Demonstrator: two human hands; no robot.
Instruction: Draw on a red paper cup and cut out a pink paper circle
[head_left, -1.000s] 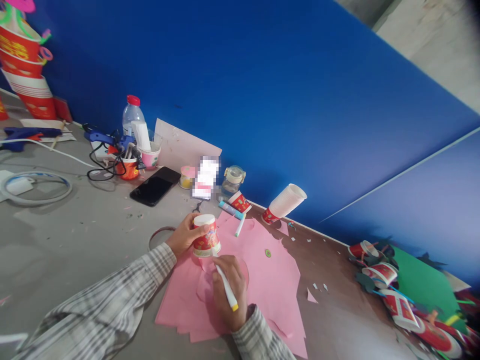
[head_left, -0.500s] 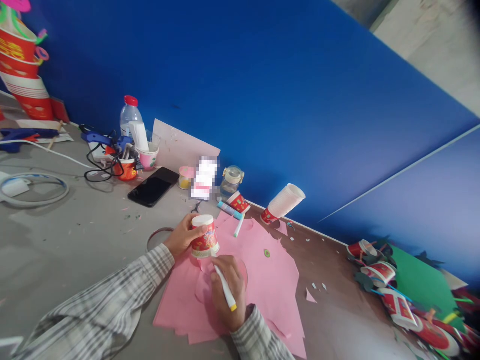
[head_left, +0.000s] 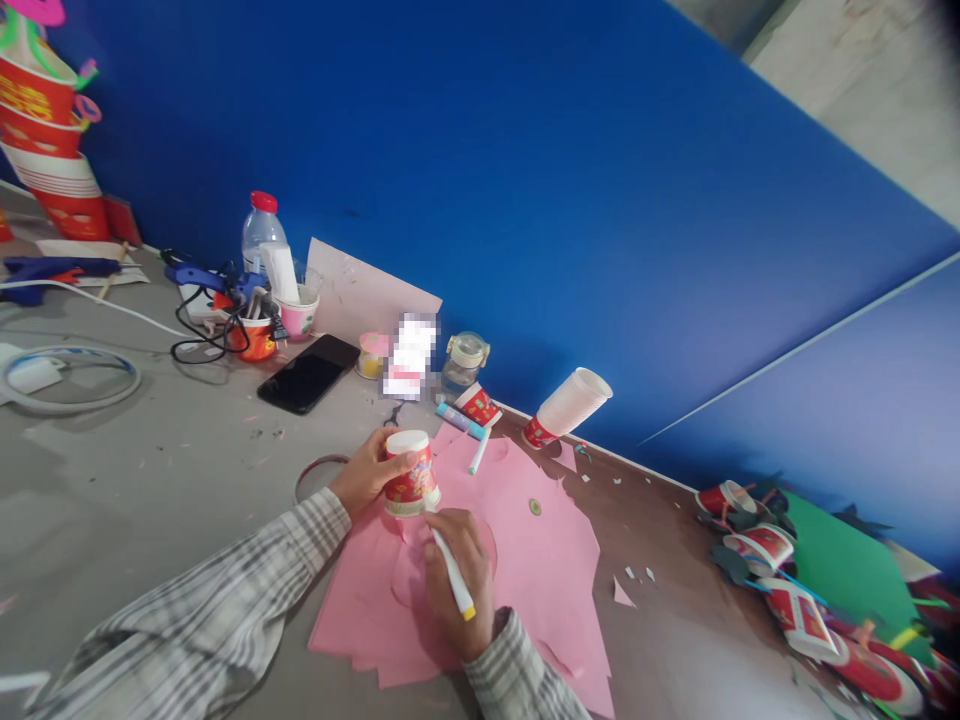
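Observation:
A red patterned paper cup [head_left: 414, 486] stands upside down on a stack of pink paper [head_left: 532, 570]. My left hand [head_left: 369, 472] grips it from the left, thumb across its front. In my right hand [head_left: 461, 575] is a white marker [head_left: 453, 575] with a yellow end, held like a pen. Its tip points at the cup's lower rim on the right; whether it touches the paper or the cup I cannot tell. A curved outline shows on the paper around the right hand. A small green oval piece [head_left: 535, 507] lies to the right.
Behind the cup are a glue stick [head_left: 460, 420], another marker [head_left: 479, 452], a tipped red cup [head_left: 478, 404] and a glass jar [head_left: 464, 362]. A leaning cup stack [head_left: 568, 407] stands by the blue partition [head_left: 487, 180]. A black phone [head_left: 309, 374] lies left; cup crafts [head_left: 799, 615] lie right.
Almost nothing differs. The marker and my right hand have shifted very slightly, while my left hand stays on the cup.

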